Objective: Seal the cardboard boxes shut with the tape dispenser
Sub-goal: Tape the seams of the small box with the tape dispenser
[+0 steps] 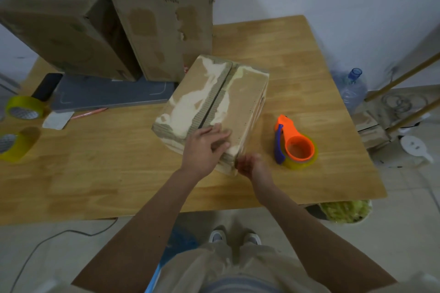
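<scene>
A small worn cardboard box [240, 100] lies on the wooden table [309, 74], its two top flaps meeting along a dark seam. My left hand [204, 147] lies flat on the near end of the box top, fingers straight and pressing down. My right hand [250, 164] is at the box's near right corner with its fingers curled against the edge; the blur hides whether it pinches anything. The orange tape dispenser [294, 143], with a blue handle and a yellowish tape roll, lies on the table just right of the box, in neither hand.
Two big cardboard boxes [100, 28] stand at the back left on a grey slab [112, 95]. Two yellow tape rolls [23, 108] and a dark phone [47, 85] lie at the left edge. A water bottle [352, 85] and a wooden rack [404, 102] stand right of the table.
</scene>
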